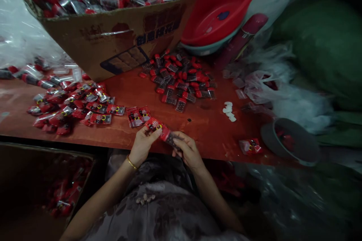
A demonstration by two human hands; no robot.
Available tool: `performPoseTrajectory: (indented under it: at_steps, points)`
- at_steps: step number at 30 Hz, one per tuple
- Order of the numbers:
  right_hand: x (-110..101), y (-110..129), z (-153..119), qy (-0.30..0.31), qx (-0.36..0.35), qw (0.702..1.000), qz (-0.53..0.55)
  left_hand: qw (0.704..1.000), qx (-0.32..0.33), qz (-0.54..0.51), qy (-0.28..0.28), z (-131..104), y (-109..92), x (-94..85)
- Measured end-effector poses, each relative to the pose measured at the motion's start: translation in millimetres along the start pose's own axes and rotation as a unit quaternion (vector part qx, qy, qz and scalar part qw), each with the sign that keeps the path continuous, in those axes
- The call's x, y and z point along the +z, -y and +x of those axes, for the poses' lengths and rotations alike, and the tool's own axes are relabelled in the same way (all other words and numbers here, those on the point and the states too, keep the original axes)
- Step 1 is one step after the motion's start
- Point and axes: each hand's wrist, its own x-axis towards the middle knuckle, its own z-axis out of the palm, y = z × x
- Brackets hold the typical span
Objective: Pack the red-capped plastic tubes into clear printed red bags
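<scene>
Near the table's front edge, my left hand pinches a red printed packet by its end. My right hand is closed around a small clear container of dark contents, whose red end meets the packet. Whether the container is inside the packet cannot be made out. Just beyond my left hand lie flat red packets. Filled red packets are heaped to the left. Farther back is a pile of dark containers with red caps.
A cardboard box of red-capped containers stands at the back left. Red basin, white pieces, a single packet, a grey bowl and plastic bags are on the right. Below left, an open box holds packets.
</scene>
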Motion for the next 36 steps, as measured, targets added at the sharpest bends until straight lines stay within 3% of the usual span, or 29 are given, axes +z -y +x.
performPoseTrajectory:
  at_steps: [7, 11, 16, 22, 29, 33, 36]
  points:
    - [14, 0, 3, -0.059, -0.145, 0.976, -0.15, 0.999, -0.005, 0.004, 0.035, -2, 9, 1.5]
    - [19, -6, 4, -0.037, -0.146, 0.977, -0.15, 0.999, -0.026, -0.017, 0.032, 0, 6, 0.3]
    - [24, -7, 6, -0.08, -0.17, 0.962, -0.197, 0.998, -0.048, -0.028, 0.005, 2, 4, 1.3]
    - [28, -6, 9, 0.012, -0.176, 0.968, -0.181, 0.999, -0.032, -0.031, 0.012, -1, 4, 5.2]
    - [45, -22, 10, -0.099, -0.191, 0.966, -0.143, 0.998, -0.059, -0.026, 0.029, -6, 8, 7.7]
    - [44, -15, 13, -0.036, -0.19, 0.968, -0.161, 0.999, -0.018, -0.043, 0.024, -4, -4, 4.5]
    - [44, -9, 13, -0.027, -0.199, 0.963, -0.178, 1.0, 0.003, -0.023, 0.011, 0, -8, 2.2]
